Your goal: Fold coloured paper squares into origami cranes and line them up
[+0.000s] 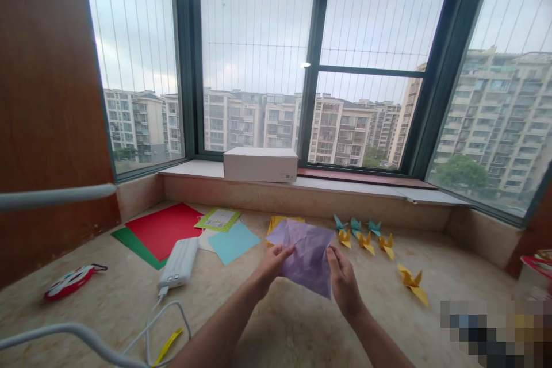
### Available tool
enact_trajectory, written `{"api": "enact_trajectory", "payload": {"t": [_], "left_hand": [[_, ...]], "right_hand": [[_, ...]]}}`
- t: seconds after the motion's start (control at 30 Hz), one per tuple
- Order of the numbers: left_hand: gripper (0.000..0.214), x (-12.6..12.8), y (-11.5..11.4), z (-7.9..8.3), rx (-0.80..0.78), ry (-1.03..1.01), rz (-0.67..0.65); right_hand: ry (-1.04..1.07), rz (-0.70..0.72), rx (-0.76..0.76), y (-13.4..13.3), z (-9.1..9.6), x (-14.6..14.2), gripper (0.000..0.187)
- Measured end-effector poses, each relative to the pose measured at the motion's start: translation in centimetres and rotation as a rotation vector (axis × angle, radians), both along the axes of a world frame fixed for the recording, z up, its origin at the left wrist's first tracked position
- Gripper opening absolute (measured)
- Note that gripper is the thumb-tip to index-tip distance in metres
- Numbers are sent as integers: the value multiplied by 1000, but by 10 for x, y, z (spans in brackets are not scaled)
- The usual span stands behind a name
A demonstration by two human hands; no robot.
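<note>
A creased sheet of purple origami paper (308,256) is stretched between my two hands, tilted above the stone sill. My left hand (272,264) pinches its left edge, thumb on top. At the right edge, my right hand (344,279) has the sheet between thumb and fingers. Behind it, a lighter purple sheet (276,233) and some yellow paper (297,220) show in part. To the right stand several small folded paper birds, among them a yellow one (366,243) and a teal one (356,226). A larger yellow bird (413,284) sits nearer my right hand.
Red paper (166,230), green paper (140,248), light blue paper (234,242) and a green-edged packet (218,219) lie left. A white power bank (180,261) trails a cable (147,328). A red-and-white object (71,283) lies far left. A white box (260,165) stands by the window.
</note>
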State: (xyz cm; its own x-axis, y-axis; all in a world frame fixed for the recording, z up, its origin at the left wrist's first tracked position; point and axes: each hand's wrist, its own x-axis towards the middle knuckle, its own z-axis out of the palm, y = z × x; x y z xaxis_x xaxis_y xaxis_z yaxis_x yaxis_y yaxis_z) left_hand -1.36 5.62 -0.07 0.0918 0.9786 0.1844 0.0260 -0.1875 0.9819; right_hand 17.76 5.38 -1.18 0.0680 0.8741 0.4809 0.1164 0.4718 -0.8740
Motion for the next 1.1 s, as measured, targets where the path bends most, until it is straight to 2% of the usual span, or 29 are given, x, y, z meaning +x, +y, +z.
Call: {"api": "enact_trajectory", "payload": {"t": [0.17,0.27,0.37,0.47,0.6,0.7,0.83,0.87,0.97,1.03,1.1], "left_hand": [[53,-2,9,9,19,-63,-23],[47,-5,10,8,50,-80,-36],[45,-7,5,2,67,-117,-47],[42,-9,-4,-2,58,-137,-79],[33,-12,-14,0,58,-160,-100],[34,-13,-17,1,10,-213,-104],[42,-13,-19,-1,-100,-327,-95],[44,-13,-19,0,-119,-360,-89],[51,-14,-19,1,-162,-398,-112],[47,-13,-21,2,-167,-346,-133],[40,-12,-21,3,-147,-286,-92]], "right_hand": [[90,100,-110,9,-5,-1,40],[117,175,-169,10,-6,2,42],[130,312,-188,9,-3,3,45],[168,365,-191,9,-2,3,50],[192,430,-204,9,-1,7,43],[181,403,-198,8,-1,14,36],[32,328,-133,7,-4,22,13],[-26,316,-101,6,-4,23,14],[-211,254,17,2,-5,23,31],[-315,222,75,1,-5,21,38],[-352,213,92,0,-4,20,40]]}}
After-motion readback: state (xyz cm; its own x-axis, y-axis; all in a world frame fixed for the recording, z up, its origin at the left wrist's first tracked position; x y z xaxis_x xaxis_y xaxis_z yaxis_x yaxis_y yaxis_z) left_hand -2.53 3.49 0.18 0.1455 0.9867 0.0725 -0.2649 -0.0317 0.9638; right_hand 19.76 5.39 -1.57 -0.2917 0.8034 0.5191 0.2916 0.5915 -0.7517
